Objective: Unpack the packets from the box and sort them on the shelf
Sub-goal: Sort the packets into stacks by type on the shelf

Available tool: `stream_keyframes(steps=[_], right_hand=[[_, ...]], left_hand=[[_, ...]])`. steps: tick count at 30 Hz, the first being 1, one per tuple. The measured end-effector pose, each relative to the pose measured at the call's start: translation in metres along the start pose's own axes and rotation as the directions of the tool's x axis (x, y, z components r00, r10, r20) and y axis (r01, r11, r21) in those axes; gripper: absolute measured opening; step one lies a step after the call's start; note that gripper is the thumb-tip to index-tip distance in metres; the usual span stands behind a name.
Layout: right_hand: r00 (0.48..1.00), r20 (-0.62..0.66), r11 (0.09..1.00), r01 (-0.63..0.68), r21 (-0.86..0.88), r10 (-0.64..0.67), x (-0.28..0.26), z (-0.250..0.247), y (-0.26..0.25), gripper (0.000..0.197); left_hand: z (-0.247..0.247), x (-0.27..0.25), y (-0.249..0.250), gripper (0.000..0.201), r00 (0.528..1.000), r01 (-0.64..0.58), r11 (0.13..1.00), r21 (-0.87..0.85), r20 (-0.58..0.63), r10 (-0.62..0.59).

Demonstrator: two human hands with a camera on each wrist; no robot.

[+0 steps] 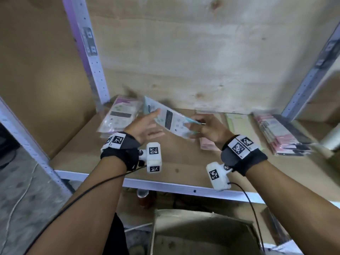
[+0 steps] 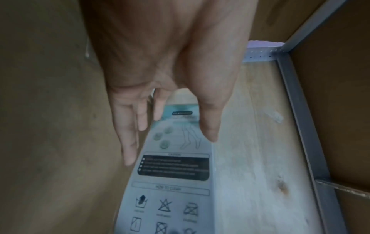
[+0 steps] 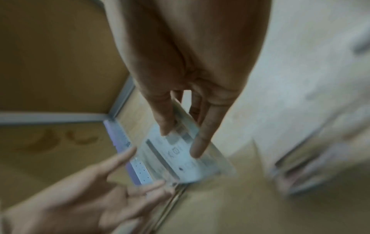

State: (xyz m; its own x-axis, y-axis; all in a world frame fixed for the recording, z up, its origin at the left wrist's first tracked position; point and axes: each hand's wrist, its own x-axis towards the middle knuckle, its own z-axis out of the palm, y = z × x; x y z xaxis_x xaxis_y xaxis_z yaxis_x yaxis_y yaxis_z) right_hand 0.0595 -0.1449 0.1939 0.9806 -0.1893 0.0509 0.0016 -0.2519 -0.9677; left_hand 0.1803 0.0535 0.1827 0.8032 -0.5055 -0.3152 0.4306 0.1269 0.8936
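A white and teal packet [image 1: 171,120] with printed care symbols hangs tilted above the shelf board [image 1: 110,159]. My right hand [image 1: 195,124] pinches its right end between thumb and fingers; the right wrist view shows this grip on the packet [image 3: 180,161] by the right hand [image 3: 180,142]. My left hand [image 1: 156,122] is spread at the packet's left end, thumb above and fingers below, straight. In the left wrist view the left hand [image 2: 170,147] hovers over the packet [image 2: 174,182]. An opened cardboard box [image 1: 202,236] stands below the shelf.
Sorted piles lie along the back of the shelf: a purple-printed stack [image 1: 119,116] at left, a pink pile [image 1: 207,144] under my right hand, a pale green pile [image 1: 239,124], and a pink and dark pile [image 1: 281,137] at right. A red can [image 1: 143,197] stands under the shelf edge [image 1: 165,184].
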Motion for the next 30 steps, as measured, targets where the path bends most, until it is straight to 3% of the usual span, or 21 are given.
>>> stream_keyframes(steps=[2, 3, 5, 9, 11, 14, 16, 19, 22, 28, 30], right_hand=[[0.993, -0.029, 0.97, 0.107, -0.217, -0.116, -0.015, -0.015, 0.0, 0.019], [0.986, -0.017, 0.928, 0.149, -0.342, -0.165, -0.024, -0.021, -0.001, 0.027], [0.976, 0.028, 0.874, 0.205, -0.441, -0.215, -0.042, -0.032, 0.002, 0.037], [0.987, 0.085, 0.87, 0.161, -0.466, -0.138, -0.063, -0.052, 0.017, 0.042], [0.991, 0.037, 0.891, 0.13, -0.435, -0.127, -0.066, -0.061, 0.025, 0.035], [0.972, -0.181, 0.923, 0.074, -0.377, -0.152, -0.064, -0.074, 0.038, 0.027], [0.96, -0.272, 0.958, -0.013, -0.286, -0.068, -0.064, -0.083, 0.045, 0.032], [0.986, -0.147, 0.996, -0.089, -0.028, 0.084, -0.069, -0.096, 0.054, 0.031], [0.988, -0.02, 0.974, -0.147, 0.174, 0.152, -0.077, -0.103, 0.057, 0.03], [0.991, 0.027, 0.974, -0.134, 0.181, 0.131, -0.09, -0.109, 0.065, 0.03], [0.99, 0.047, 0.976, -0.137, 0.169, 0.131, -0.096, -0.111, 0.071, 0.03]], left_hand=[[0.019, 0.002, -0.001, 0.058, 0.999, 0.006, 0.987, -0.161, 0.036, 0.0], [0.029, 0.002, -0.001, 0.058, 0.999, -0.001, 0.975, -0.221, 0.052, 0.012], [0.046, 0.002, -0.004, 0.046, 0.998, -0.024, 0.967, -0.252, 0.046, 0.037], [0.065, 0.009, -0.016, 0.011, 0.996, -0.089, 0.985, -0.151, -0.023, 0.087], [0.068, 0.012, -0.021, 0.007, 0.996, -0.087, 0.989, -0.123, -0.013, 0.086], [0.072, 0.012, -0.032, 0.007, 0.996, -0.053, 0.992, -0.114, 0.068, 0.061], [0.076, 0.012, -0.039, 0.015, 0.987, -0.023, 0.995, -0.101, 0.159, 0.039], [0.087, 0.014, -0.048, 0.027, 0.963, -0.005, 0.997, -0.073, 0.267, 0.024], [0.099, 0.02, -0.053, 0.031, 0.963, -0.032, 0.997, -0.068, 0.265, 0.049], [0.088, 0.035, -0.04, 0.016, 0.987, -0.157, 0.988, 0.001, 0.041, 0.157], [0.081, 0.035, -0.037, 0.016, 0.977, -0.209, 0.964, 0.164, 0.066, 0.201]])
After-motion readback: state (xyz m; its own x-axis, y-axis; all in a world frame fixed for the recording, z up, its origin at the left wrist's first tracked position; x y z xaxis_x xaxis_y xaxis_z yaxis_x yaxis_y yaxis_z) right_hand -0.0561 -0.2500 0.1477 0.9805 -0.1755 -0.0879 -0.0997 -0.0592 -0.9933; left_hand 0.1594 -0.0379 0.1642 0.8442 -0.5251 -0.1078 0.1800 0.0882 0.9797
